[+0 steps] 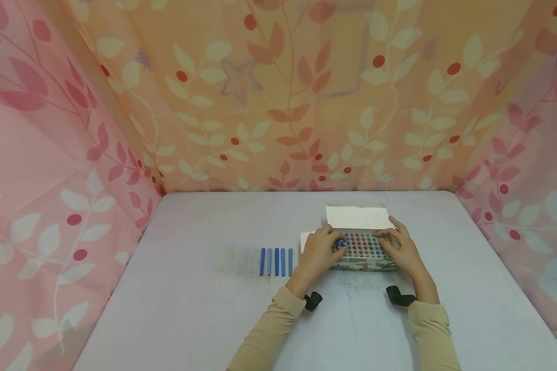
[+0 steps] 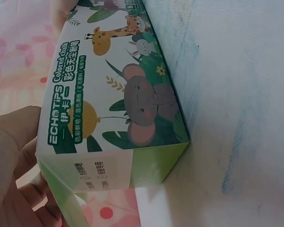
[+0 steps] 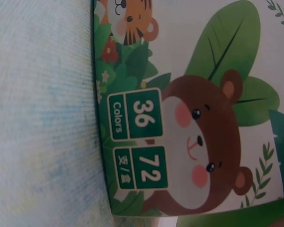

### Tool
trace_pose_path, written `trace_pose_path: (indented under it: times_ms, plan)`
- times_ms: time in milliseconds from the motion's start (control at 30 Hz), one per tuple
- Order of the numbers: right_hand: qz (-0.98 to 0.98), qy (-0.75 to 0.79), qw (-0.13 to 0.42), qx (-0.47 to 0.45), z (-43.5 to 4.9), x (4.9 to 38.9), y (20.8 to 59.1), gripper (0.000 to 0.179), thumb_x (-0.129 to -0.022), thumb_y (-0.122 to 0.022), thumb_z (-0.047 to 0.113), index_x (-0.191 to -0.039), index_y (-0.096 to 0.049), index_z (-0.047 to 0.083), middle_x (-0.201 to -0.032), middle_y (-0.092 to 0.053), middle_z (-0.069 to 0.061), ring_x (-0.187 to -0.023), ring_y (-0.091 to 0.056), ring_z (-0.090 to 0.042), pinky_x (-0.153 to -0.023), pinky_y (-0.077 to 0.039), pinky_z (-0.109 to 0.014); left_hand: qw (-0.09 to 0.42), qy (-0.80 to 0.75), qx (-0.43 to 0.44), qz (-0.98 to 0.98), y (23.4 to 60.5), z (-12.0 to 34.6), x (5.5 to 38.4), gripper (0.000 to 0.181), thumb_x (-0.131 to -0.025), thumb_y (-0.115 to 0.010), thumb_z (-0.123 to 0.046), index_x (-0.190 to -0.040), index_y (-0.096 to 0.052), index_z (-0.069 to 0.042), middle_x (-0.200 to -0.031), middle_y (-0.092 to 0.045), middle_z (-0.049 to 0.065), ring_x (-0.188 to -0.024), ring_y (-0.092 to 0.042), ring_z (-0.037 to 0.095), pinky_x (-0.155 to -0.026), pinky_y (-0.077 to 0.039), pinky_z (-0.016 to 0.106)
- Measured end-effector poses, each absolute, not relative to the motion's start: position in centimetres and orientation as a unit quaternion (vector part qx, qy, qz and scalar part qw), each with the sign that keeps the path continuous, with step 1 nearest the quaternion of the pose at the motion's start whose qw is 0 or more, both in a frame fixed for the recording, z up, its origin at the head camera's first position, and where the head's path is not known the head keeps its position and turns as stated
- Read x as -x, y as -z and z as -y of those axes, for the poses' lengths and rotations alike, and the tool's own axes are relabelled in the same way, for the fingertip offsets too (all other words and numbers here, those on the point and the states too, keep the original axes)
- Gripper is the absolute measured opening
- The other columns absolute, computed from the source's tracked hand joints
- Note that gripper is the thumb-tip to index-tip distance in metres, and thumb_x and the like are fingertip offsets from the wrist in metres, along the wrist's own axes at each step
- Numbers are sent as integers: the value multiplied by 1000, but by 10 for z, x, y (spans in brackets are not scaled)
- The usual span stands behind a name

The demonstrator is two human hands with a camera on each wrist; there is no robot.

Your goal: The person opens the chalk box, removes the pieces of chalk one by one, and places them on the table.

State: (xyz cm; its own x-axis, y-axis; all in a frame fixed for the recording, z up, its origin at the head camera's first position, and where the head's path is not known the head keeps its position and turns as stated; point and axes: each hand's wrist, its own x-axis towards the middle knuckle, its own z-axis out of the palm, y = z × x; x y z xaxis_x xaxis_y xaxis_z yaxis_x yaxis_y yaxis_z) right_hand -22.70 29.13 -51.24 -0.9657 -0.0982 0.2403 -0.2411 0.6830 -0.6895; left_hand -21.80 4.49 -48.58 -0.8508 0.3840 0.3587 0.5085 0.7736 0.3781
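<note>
An open chalk box (image 1: 363, 265), printed with animals and leaves, stands with rows of coloured chalk ends (image 1: 364, 242) facing up. My left hand (image 1: 322, 250) grips its left end, the thumb at the front top edge and the fingers over the top beside some blue chalk ends (image 1: 342, 243). In the left wrist view the thumb (image 2: 19, 123) meets the box's upper edge; the other fingers are partly hidden behind a green flap. At the right end my right hand (image 1: 401, 250) holds the box, its fingertips at the top rim. Several blue chalk sticks (image 1: 276, 262) lie side by side left of the box.
The raised white lid (image 1: 357, 215) stands up behind the box, and a white side flap (image 1: 305, 241) sticks out left. Chalk dust smudges the pale tabletop (image 1: 190, 309). Patterned curtains (image 1: 278, 103) enclose the back and sides.
</note>
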Motion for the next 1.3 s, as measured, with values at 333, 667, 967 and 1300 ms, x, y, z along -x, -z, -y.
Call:
trace_pose_path:
  times_ms: [333, 667, 967, 1300]
  plan:
    - [911, -395, 81, -91, -293, 225, 514, 19, -92, -57, 21, -104, -61, 6, -151, -17, -19, -131, -19, -53, -90, -21, -73, 140, 240, 217, 936, 486, -51, 218, 14, -84, -64, -32, -94, -69, -24, -83, -52, -8, -73, -47, 9, -62, -32, 23]
    - [913, -386, 88, -95, -293, 227, 513, 20, -91, -58, 21, -104, -61, 6, -150, -18, -21, -130, -21, -55, -89, -22, -74, 178, 287, 216, 916, 488, -53, 218, 12, -82, -67, -30, -90, -70, -22, -78, -51, -8, -63, -42, 4, -61, -29, 20]
    - [912, -391, 86, -93, -291, 226, 512, 19, -92, -57, 20, -104, -61, 6, -151, -17, -20, -131, -20, -53, -90, -22, -73, 203, 342, 213, 892, 480, -50, 218, 12, -83, -68, -30, -90, -70, -21, -82, -58, -3, -57, -39, 3, -59, -29, 18]
    - [909, -396, 87, -94, -292, 225, 511, 18, -92, -57, 20, -103, -61, 6, -151, -17, -19, -130, -21, -54, -91, -22, -72, 217, 383, 211, 873, 468, -42, 218, 13, -83, -69, -31, -90, -68, -19, -86, -59, 0, -58, -39, 4, -62, -30, 21]
